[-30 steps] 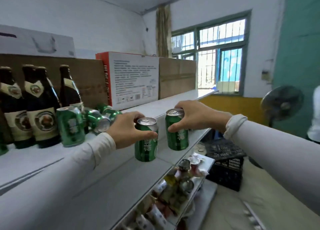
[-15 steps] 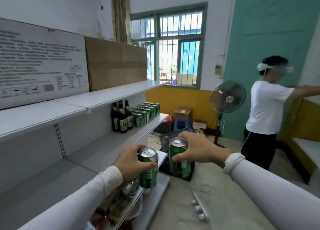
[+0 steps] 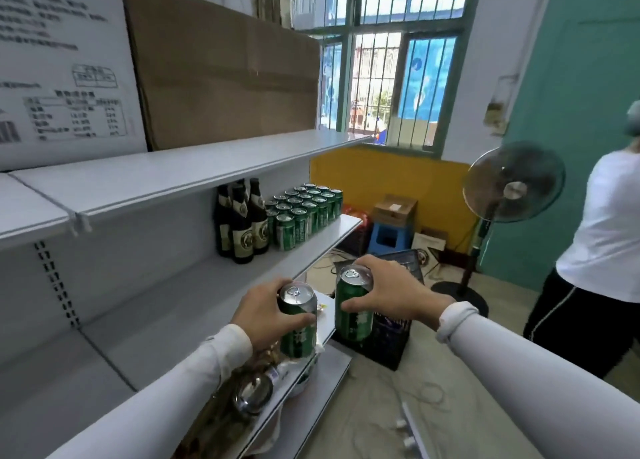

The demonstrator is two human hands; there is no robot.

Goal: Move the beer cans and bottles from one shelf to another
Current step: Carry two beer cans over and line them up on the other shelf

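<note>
My left hand (image 3: 265, 315) grips a green beer can (image 3: 298, 330) by its upper side, held upright in the air beside the shelf edge. My right hand (image 3: 391, 292) grips a second green beer can (image 3: 352, 315) from the top and right, also upright, slightly higher and farther right. On the middle shelf (image 3: 207, 285) farther along stand three dark beer bottles (image 3: 242, 223) and a block of several green cans (image 3: 304, 213) in rows.
A cardboard box (image 3: 225, 71) and a white printed box (image 3: 62, 67) stand on the top shelf (image 3: 194, 168). Jars fill the lower shelf (image 3: 249, 393). A black crate (image 3: 391, 341), a standing fan (image 3: 512, 188), a blue stool (image 3: 388, 239) and a person in a white shirt (image 3: 606, 244) are to the right.
My view has swung right along the shelving and closer to the stored bottles and cans. Both hands still carry their cans, now nearer the middle shelf. The person has shifted toward the right edge.
</note>
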